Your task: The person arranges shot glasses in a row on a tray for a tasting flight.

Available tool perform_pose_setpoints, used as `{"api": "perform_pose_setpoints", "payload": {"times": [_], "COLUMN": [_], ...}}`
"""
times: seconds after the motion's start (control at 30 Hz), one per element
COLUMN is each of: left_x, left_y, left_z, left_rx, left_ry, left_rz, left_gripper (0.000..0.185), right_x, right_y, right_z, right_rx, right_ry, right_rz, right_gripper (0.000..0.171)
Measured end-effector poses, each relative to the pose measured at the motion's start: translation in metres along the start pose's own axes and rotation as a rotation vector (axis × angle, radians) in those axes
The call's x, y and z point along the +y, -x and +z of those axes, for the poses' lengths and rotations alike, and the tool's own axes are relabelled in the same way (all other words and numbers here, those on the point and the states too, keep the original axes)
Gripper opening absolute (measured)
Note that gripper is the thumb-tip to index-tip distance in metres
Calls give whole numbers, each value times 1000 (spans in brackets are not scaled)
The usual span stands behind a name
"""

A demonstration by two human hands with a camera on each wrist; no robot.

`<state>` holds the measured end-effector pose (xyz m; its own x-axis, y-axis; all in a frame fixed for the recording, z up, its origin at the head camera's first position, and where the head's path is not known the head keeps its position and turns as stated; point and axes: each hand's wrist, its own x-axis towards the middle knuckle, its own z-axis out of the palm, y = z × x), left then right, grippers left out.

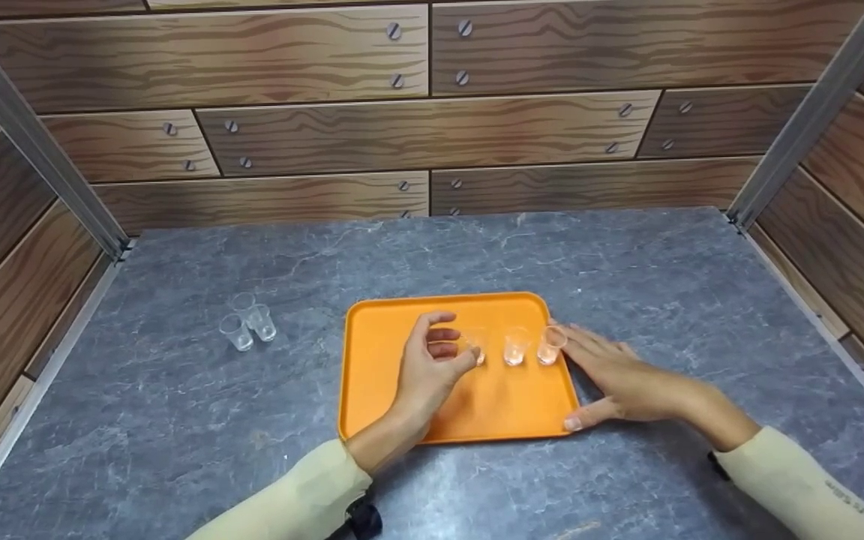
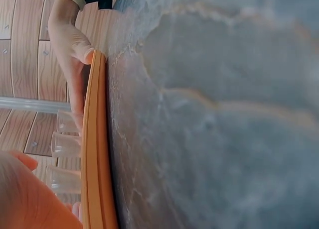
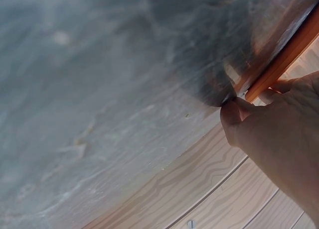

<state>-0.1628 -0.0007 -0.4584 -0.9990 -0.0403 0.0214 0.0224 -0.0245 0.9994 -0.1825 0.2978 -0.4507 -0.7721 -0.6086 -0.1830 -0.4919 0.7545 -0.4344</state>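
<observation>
An orange tray [image 1: 379, 375] lies in the middle of the grey table. Three small clear cups stand in a row on it. My left hand [image 1: 456, 349] curls thumb and fingers round the leftmost cup [image 1: 478, 348]; the middle cup [image 1: 514, 346] and the right cup [image 1: 550, 345] stand free. My right hand [image 1: 589, 375] lies flat on the table with straight fingers along the tray's right rim, thumb at its front corner. In the left wrist view the tray's rim [image 2: 94, 139] runs edge-on with the cups [image 2: 65, 145] behind it. The right wrist view shows my thumb [image 3: 234, 119] against the tray's edge [image 3: 289, 55].
Three more clear cups [image 1: 246, 322] stand grouped on the grey table [image 1: 627, 255] to the left of the tray. Wood-pattern walls with metal corner posts close in the back and both sides.
</observation>
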Motion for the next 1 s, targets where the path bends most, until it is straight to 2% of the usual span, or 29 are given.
{"api": "perform_pose_setpoints", "payload": {"times": [0.43,1.0], "left_x": [0,5], "left_y": [3,5], "left_z": [-16,-63], "left_rx": [62,155], "left_ry": [42,26], "left_rz": [31,43], "left_gripper": [45,40], "right_x": [1,0], "right_y": [1,1], "right_z": [1,-2], "right_rx": [-1,-30], "right_ry": [-13,-15], "right_rz": [1,13], "right_gripper": [117,116]}}
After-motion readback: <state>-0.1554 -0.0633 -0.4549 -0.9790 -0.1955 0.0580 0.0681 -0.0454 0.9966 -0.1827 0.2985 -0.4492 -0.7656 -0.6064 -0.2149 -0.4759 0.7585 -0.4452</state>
